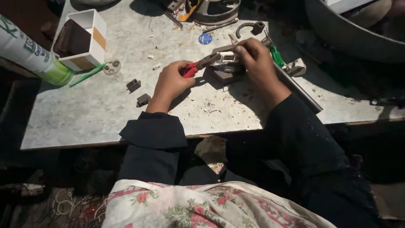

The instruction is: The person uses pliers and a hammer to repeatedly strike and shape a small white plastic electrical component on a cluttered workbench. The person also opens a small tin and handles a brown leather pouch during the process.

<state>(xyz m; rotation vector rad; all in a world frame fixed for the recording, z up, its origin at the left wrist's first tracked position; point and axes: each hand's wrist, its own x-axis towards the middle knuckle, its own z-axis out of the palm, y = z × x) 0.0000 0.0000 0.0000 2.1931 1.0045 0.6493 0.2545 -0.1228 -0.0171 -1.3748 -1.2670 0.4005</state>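
Note:
My left hand (172, 81) grips red-handled pliers (198, 66), whose dark jaws reach right onto a small grey metal part (226, 59) on the worn table (93, 114). My right hand (256, 60) presses down on that metal part from the right, with the fingers curled over its top. The part rests on a dark block (227, 76). Both arms wear dark sleeves. A flowered cloth lies over my lap at the bottom.
A white open box (80, 40) and a green-and-white can (29, 52) stand at the left. A green stick (87, 75), a round disc (112, 66) and two small dark clips (138, 92) lie nearby. A long metal rod (297, 88), a green-handled screwdriver (276, 55) and a blue disc (205, 39) lie to the right and behind.

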